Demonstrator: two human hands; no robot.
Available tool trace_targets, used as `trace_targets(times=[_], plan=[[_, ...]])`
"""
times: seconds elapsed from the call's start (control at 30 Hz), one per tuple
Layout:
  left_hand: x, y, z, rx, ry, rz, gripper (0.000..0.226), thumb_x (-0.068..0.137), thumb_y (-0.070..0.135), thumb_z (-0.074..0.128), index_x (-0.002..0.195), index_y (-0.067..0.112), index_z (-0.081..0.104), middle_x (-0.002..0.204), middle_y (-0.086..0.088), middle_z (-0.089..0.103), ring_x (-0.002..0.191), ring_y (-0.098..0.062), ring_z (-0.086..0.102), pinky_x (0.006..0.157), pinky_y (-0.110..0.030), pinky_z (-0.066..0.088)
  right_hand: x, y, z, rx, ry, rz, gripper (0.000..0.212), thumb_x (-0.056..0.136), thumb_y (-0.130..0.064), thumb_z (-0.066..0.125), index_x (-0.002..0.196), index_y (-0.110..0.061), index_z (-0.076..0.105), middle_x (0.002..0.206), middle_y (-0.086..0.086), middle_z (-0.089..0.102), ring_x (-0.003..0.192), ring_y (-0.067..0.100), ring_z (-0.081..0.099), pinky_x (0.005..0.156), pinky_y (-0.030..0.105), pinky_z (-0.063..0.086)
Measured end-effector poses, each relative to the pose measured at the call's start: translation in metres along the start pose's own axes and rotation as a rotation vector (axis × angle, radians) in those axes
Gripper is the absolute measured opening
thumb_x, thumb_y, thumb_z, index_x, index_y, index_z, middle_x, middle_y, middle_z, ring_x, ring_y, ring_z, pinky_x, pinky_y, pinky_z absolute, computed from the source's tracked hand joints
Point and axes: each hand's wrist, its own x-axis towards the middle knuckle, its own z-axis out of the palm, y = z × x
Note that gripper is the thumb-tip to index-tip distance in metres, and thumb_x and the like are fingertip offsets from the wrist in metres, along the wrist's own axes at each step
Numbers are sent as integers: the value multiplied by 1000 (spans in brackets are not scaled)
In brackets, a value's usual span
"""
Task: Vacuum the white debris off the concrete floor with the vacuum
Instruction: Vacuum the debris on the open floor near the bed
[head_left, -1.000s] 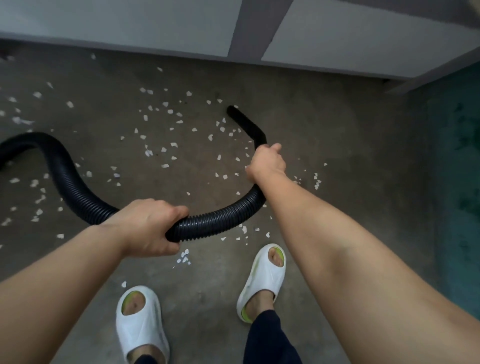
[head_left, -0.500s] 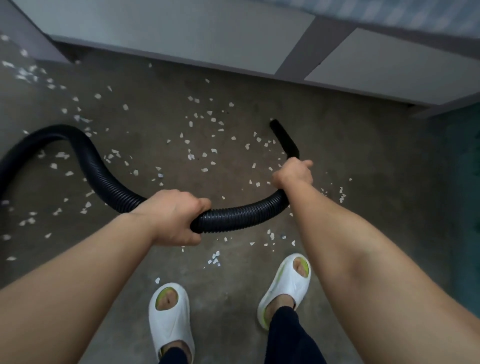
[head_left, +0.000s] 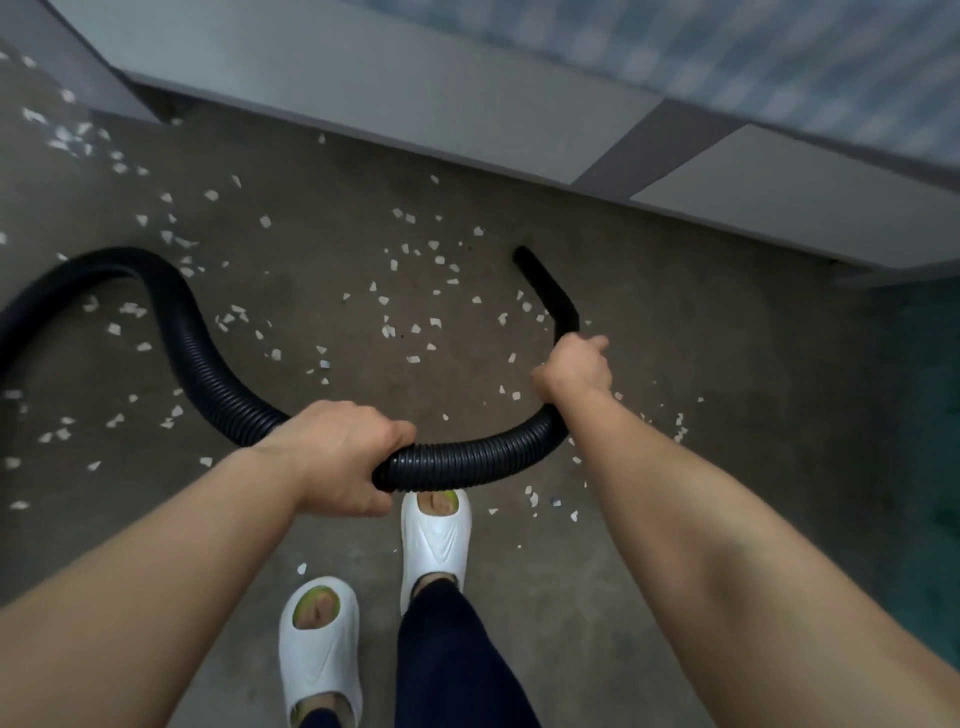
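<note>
A black ribbed vacuum hose (head_left: 197, 338) snakes in from the left edge and curves up to a smooth black nozzle (head_left: 543, 283) whose tip rests near the floor. My left hand (head_left: 337, 457) is closed around the ribbed hose at its low bend. My right hand (head_left: 574, 369) grips the hose just below the nozzle's elbow. Small white debris (head_left: 415, 291) lies scattered over the grey concrete floor (head_left: 727, 364), mostly left of the nozzle and around the hose.
A grey wall base (head_left: 467, 119) runs across the top, with a darker vertical band (head_left: 654, 150). A teal surface (head_left: 930, 415) borders the right edge. My feet in white slippers (head_left: 436, 540) stand below the hose, the right one forward.
The view has shifted so the wall sits closer, and the scene slid right and down. My right foot has stepped forward under the hose. Both hands keep their grip; the nozzle stays pointed toward the wall.
</note>
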Motion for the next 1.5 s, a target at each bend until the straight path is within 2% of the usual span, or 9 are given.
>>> trace_targets(times=[0.17, 0.3, 0.47, 0.63, 0.87, 1.0, 1.23, 1.37, 1.5], plan=[[-18, -17, -25, -42, -46, -82, 32, 65, 49, 62, 81, 31, 40, 66, 12, 43, 66, -14, 44, 61, -28, 32, -13, -48, -25, -87, -12, -183, 69, 87, -21, 64, 145, -2, 33, 135, 16, 34, 113, 32, 57, 91, 36, 48], [-36, -29, -23, -71, -44, -115, 33, 64, 50, 62, 81, 31, 40, 66, 12, 43, 75, -17, 56, 62, -27, 34, -23, -80, -28, -115, -11, -303, 65, 86, -19, 64, 143, -4, 36, 132, 15, 35, 111, 31, 58, 89, 34, 48], [-48, -46, -14, -73, -13, -132, 32, 64, 48, 62, 77, 32, 38, 65, 11, 45, 64, -13, 45, 59, -29, 32, -26, -88, -22, -92, -8, -200, 62, 88, -21, 63, 142, -3, 40, 132, 14, 35, 109, 30, 59, 88, 34, 49], [-34, -71, -14, -46, 40, -58, 33, 68, 47, 65, 79, 30, 39, 65, 11, 43, 66, -15, 44, 61, -28, 33, -16, -97, -17, -56, 55, -71, 59, 91, -21, 60, 143, -2, 39, 132, 15, 36, 111, 30, 58, 89, 35, 50], [-50, -128, 14, -32, 76, -51, 32, 71, 46, 66, 83, 29, 41, 66, 11, 44, 63, -13, 43, 59, -29, 32, -27, -164, 0, -59, 135, -133, 58, 87, -14, 62, 141, -4, 42, 140, 15, 31, 108, 27, 59, 81, 32, 49], [-80, -161, 25, -63, 58, -56, 31, 70, 46, 65, 83, 30, 42, 68, 10, 49, 68, -15, 51, 59, -30, 35, -51, -187, 21, -52, 113, -144, 62, 84, -16, 65, 140, -3, 42, 136, 15, 33, 111, 30, 57, 89, 33, 49], [-114, -203, 20, -89, 131, -78, 33, 69, 45, 66, 75, 31, 37, 65, 11, 45, 67, -15, 47, 58, -29, 31, -73, -252, 15, -85, 136, -183, 61, 86, -19, 65, 141, -4, 41, 138, 16, 32, 109, 27, 54, 86, 33, 50], [-136, -234, 26, -112, 160, -130, 32, 69, 45, 66, 76, 30, 38, 68, 10, 46, 70, -18, 50, 59, -30, 32, -88, -300, 17, -88, 168, -237, 61, 86, -18, 65, 140, -4, 41, 138, 14, 32, 98, 25, 53, 76, 31, 46], [-161, -251, 34, -126, 153, -176, 33, 70, 45, 66, 75, 29, 38, 66, 10, 46, 61, -11, 42, 58, -29, 32, -108, -327, 27, -145, 170, -278, 62, 86, -18, 66, 140, -3, 40, 138, 14, 31, 81, 23, 50, 70, 28, 44]])
